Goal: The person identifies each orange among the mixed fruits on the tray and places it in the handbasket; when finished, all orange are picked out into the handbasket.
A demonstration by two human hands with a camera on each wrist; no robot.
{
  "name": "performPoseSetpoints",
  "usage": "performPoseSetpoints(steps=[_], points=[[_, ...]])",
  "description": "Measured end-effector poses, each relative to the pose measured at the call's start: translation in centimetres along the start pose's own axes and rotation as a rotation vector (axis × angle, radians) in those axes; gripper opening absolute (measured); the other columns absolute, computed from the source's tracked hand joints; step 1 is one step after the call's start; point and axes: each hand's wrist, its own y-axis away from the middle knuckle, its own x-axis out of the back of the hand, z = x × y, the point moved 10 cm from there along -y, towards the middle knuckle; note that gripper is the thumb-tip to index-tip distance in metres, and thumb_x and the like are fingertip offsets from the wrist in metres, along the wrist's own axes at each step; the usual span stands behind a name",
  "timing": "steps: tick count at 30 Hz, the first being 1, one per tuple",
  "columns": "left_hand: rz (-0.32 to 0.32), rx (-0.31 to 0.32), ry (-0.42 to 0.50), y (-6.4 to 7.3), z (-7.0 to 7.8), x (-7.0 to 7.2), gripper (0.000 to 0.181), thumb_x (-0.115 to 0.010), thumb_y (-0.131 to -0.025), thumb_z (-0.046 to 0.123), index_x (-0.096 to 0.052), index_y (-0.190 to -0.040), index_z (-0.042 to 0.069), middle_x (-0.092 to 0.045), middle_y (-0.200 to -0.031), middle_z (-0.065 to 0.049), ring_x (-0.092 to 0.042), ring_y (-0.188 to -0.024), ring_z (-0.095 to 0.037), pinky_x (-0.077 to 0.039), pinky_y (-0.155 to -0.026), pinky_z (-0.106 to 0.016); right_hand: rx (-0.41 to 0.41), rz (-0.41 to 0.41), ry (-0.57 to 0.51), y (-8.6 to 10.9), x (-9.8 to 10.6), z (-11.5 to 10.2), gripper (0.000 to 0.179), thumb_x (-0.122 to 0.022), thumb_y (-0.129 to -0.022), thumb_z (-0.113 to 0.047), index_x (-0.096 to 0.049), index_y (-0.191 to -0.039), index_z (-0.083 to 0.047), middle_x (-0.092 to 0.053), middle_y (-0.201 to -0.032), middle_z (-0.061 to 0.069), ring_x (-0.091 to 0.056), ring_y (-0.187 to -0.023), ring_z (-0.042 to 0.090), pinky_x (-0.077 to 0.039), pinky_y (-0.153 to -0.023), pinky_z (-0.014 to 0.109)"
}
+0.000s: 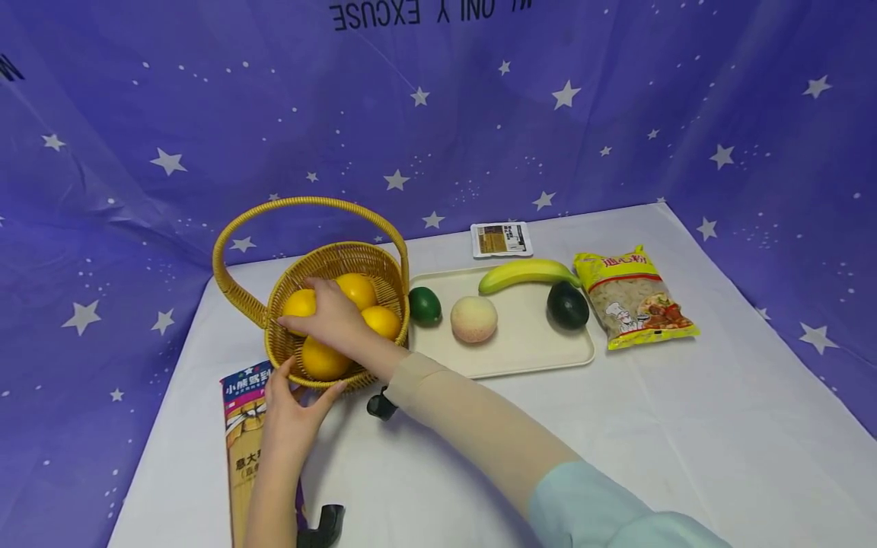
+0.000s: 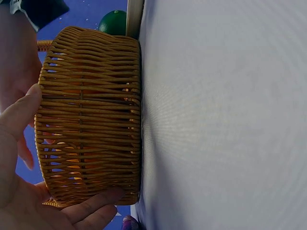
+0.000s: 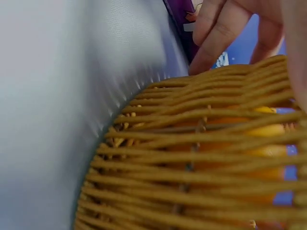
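Observation:
A wicker basket (image 1: 281,352) with a tall arched handle stands at the left of the table, holding several oranges (image 1: 325,361). My right hand (image 1: 336,316) reaches into it from above, thumb and fingers spread around the leftmost orange (image 1: 299,306). At the basket's near left side, my left hand (image 1: 293,415) holds the wall. The left wrist view shows that thumb (image 2: 29,103) at the rim and other fingers (image 2: 98,208) along the woven side. In the right wrist view the basket weave (image 3: 192,158) fills much of the picture, and the right hand's grip is hidden.
Right of the basket, a cream tray (image 1: 514,358) holds a green lime-like fruit (image 1: 425,306), a peach (image 1: 474,319), a banana (image 1: 527,274) and an avocado (image 1: 568,306). Around it lie a yellow pasta bag (image 1: 633,297), a small packet (image 1: 502,240) and a long spaghetti pack (image 1: 241,441).

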Motion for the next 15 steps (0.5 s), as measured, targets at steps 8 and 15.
performPoseSetpoints(steps=[8, 15], points=[[-0.007, 0.026, -0.024, 0.1, -0.2, 0.0, 0.108, -0.064, -0.080, 0.066, -0.008, -0.156, 0.013, -0.007, -0.157, -0.022, -0.037, -0.133, -0.042, -0.027, -0.106, -0.062, 0.077, 0.031, -0.082, 1.7, 2.9, -0.7, 0.083, -0.072, -0.081, -0.053, -0.038, -0.147, -0.014, -0.045, -0.144, -0.002, -0.047, -0.127, 0.015, -0.044, -0.100, 0.029], [-0.008, 0.018, -0.007, 0.2, -0.1, -0.1, 0.111, -0.064, -0.077, 0.069, -0.008, -0.155, 0.013, -0.010, -0.156, -0.023, -0.037, -0.132, -0.043, -0.031, -0.105, -0.061, 0.142, 0.048, -0.159, 4.3, 6.5, -0.8, 0.081, -0.073, -0.082, -0.049, -0.038, -0.148, -0.018, -0.044, -0.145, -0.002, -0.052, -0.120, 0.018, -0.050, -0.091, 0.029]])
